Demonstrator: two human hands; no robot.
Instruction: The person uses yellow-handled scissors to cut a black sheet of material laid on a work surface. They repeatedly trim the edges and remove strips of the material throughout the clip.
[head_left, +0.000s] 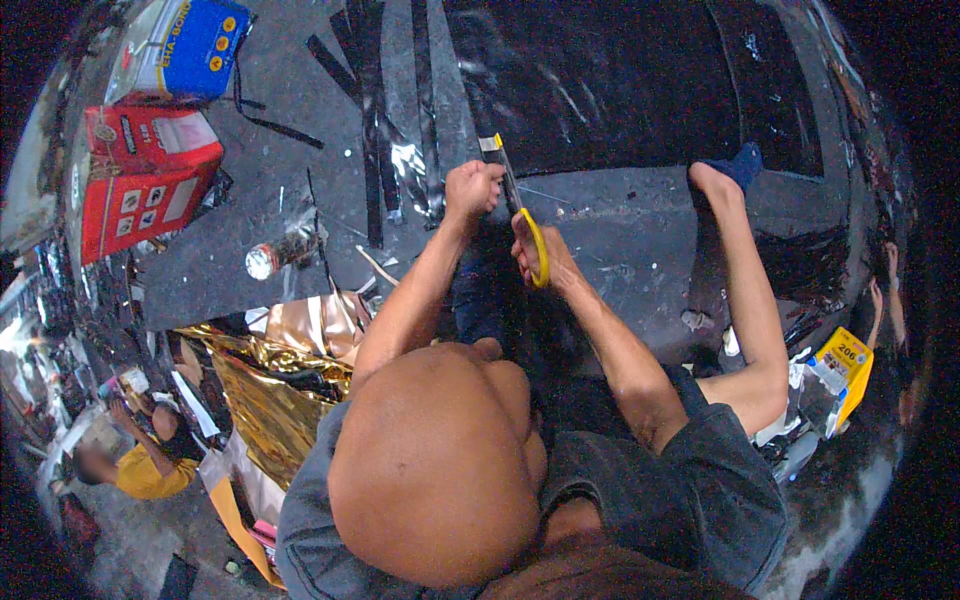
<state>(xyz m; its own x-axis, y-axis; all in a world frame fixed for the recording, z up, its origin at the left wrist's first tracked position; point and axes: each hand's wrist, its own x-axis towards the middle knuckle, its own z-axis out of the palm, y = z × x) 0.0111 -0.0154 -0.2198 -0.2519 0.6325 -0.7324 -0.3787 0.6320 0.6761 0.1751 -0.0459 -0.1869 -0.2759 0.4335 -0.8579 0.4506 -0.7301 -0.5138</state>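
My right hand (540, 252) is wrapped round the looped yellow handle of a long hand tool (511, 186). Its dark, narrow shaft points away from me and ends in a pale piece edged with yellow; its exact kind is unclear. Close on the left of the shaft, my left hand (474, 190) is closed in a fist. What its fingers hold, if anything, is hidden. Dark material lies beneath both hands. Just beyond them spreads a large glossy black sheet (600, 85), and several long black strips (372, 130) run along its left side.
A red box (150, 185) and a blue-and-white box (180, 50) stand at the far left. A shiny roll (285, 252) lies nearer, with crumpled gold foil (265, 400) below it. Another person in yellow (155, 472) is at lower left. A yellow package (850, 370) lies at right.
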